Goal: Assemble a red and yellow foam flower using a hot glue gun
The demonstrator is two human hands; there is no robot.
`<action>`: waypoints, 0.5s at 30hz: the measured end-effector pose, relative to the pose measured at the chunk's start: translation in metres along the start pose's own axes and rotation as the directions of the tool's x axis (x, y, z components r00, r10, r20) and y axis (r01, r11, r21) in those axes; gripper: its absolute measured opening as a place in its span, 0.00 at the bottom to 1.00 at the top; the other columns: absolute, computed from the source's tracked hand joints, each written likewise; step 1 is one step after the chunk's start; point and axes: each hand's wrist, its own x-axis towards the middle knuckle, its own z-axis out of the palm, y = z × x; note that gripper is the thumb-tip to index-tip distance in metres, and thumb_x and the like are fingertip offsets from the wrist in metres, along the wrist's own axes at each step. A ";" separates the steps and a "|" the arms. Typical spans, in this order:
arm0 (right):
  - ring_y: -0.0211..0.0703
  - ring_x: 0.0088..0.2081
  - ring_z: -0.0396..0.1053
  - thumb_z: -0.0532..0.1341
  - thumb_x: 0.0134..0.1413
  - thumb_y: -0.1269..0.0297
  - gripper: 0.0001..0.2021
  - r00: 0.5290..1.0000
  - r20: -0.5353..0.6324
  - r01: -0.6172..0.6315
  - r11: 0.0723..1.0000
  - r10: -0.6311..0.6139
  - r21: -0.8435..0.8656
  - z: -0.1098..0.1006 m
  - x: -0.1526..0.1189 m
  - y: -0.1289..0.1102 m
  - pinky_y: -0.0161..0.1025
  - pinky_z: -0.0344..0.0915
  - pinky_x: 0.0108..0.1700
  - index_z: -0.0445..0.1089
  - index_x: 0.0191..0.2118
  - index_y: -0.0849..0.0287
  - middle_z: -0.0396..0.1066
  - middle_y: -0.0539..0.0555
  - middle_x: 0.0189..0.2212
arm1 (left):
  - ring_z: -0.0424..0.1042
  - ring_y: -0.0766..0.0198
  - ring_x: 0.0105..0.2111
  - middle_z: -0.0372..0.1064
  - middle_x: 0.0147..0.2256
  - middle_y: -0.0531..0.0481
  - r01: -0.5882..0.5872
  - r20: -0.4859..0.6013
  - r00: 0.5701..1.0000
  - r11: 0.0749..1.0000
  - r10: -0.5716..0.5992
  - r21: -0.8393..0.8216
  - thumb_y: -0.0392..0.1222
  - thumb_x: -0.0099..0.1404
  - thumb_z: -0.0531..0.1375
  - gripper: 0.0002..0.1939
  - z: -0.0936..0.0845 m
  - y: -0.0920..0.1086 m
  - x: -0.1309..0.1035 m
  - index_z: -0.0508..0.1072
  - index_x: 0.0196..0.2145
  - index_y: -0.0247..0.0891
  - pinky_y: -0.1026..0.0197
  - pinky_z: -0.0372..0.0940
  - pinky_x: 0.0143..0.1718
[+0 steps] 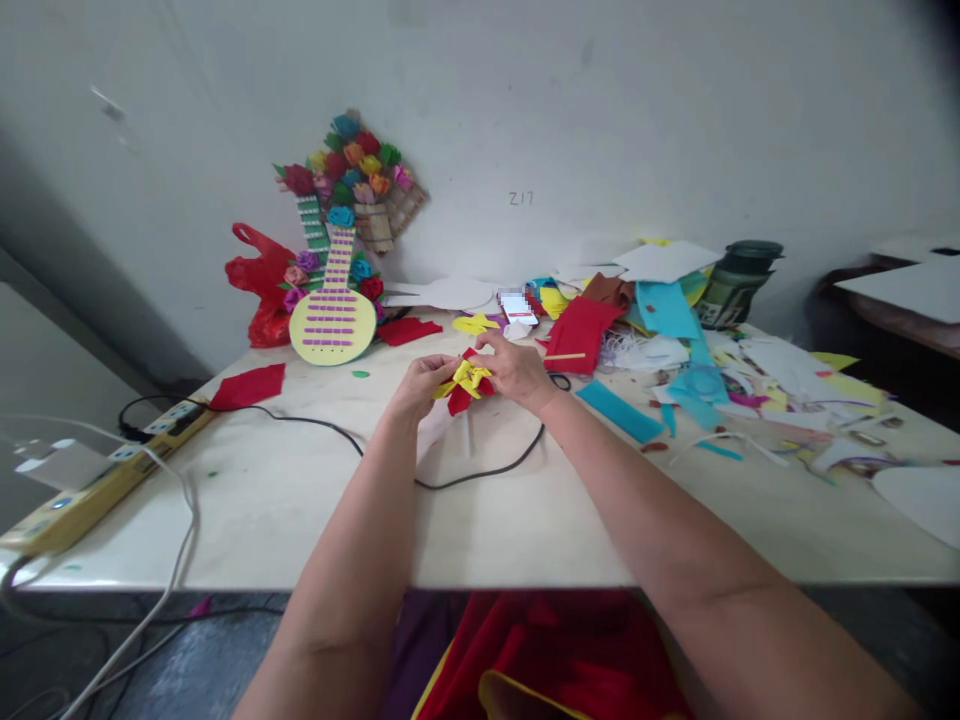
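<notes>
We pinch yellow-and-red paper piece (471, 377), left hand (427, 384) and right hand (519, 372); power strip (90, 500) (yellow) by left edge of table (262, 520).

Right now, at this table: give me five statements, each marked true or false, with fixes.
1. Left hand and right hand hold one paper piece. True.
2. The paper piece is all blue. False: it is yellow and red.
3. The phone lies between lute and bottle. True.
4. The lute stands right of the bottle. False: it is on the left.
5. The red bag is left of the lute. True.
</notes>
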 end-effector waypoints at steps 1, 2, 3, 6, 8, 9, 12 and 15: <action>0.40 0.38 0.66 0.49 0.59 0.67 0.16 1.000 -0.004 -0.011 1.000 0.011 0.009 0.001 0.000 0.001 0.35 0.51 0.28 0.72 0.43 0.50 0.66 0.51 0.49 | 0.67 0.68 0.21 0.70 0.22 0.49 -0.011 -0.005 1.000 1.000 0.011 0.012 0.49 0.41 0.70 0.19 0.000 -0.001 0.001 0.75 0.26 0.32 0.66 0.59 0.25; 0.39 0.37 0.66 0.49 0.59 0.67 0.16 1.000 -0.007 -0.019 1.000 0.020 0.016 0.001 0.000 0.001 0.35 0.51 0.28 0.72 0.43 0.49 0.66 0.51 0.49 | 0.67 0.68 0.22 0.71 0.23 0.49 -0.020 -0.010 1.000 1.000 0.020 0.023 0.50 0.41 0.70 0.19 0.000 -0.001 0.001 0.75 0.26 0.32 0.66 0.60 0.25; 0.39 0.37 0.66 0.49 0.58 0.67 0.15 1.000 -0.008 -0.025 0.999 0.026 0.022 0.002 0.001 0.002 0.35 0.51 0.28 0.72 0.43 0.49 0.66 0.51 0.48 | 0.68 0.68 0.22 0.71 0.23 0.49 -0.026 -0.012 1.000 0.999 0.027 0.028 0.50 0.42 0.70 0.19 0.000 -0.002 0.002 0.75 0.27 0.33 0.65 0.60 0.25; 0.39 0.38 0.66 0.50 0.57 0.68 0.15 1.000 -0.011 -0.028 0.999 0.028 0.036 0.002 0.001 0.003 0.35 0.51 0.28 0.72 0.43 0.49 0.66 0.51 0.48 | 0.69 0.66 0.24 0.72 0.26 0.48 -0.042 0.002 0.999 0.999 0.042 0.027 0.51 0.44 0.69 0.20 0.001 -0.003 0.002 0.76 0.30 0.33 0.65 0.62 0.27; 0.39 0.38 0.66 0.50 0.57 0.68 0.15 1.000 -0.011 -0.026 0.999 0.026 0.037 0.002 0.000 0.004 0.35 0.51 0.28 0.72 0.43 0.49 0.65 0.51 0.48 | 0.70 0.66 0.25 0.73 0.26 0.47 -0.049 0.027 0.998 0.999 0.049 0.018 0.52 0.46 0.68 0.20 0.001 -0.002 0.001 0.76 0.31 0.33 0.64 0.62 0.28; 0.39 0.37 0.66 0.50 0.57 0.68 0.16 1.000 -0.010 -0.024 0.999 0.025 0.034 0.002 0.000 0.004 0.35 0.51 0.28 0.72 0.44 0.48 0.65 0.51 0.48 | 0.70 0.65 0.25 0.72 0.27 0.47 -0.050 0.039 0.998 0.999 0.050 0.011 0.52 0.47 0.68 0.19 0.001 -0.001 0.000 0.76 0.31 0.33 0.64 0.62 0.28; 0.40 0.37 0.66 0.50 0.58 0.67 0.16 0.999 -0.009 -0.030 0.999 0.031 0.032 0.003 0.000 0.003 0.35 0.51 0.28 0.72 0.44 0.48 0.65 0.50 0.48 | 0.71 0.65 0.26 0.73 0.27 0.47 -0.034 0.078 0.996 0.999 0.033 0.002 0.50 0.47 0.68 0.20 0.001 0.001 -0.001 0.75 0.33 0.33 0.64 0.63 0.28; 0.40 0.37 0.66 0.49 0.59 0.66 0.16 0.999 -0.001 -0.044 0.998 0.044 0.048 0.003 -0.001 0.002 0.35 0.51 0.28 0.72 0.43 0.47 0.65 0.51 0.49 | 0.71 0.64 0.26 0.73 0.28 0.46 -0.009 0.087 0.996 0.998 0.004 0.055 0.48 0.43 0.70 0.21 0.002 0.002 -0.002 0.75 0.34 0.33 0.64 0.62 0.28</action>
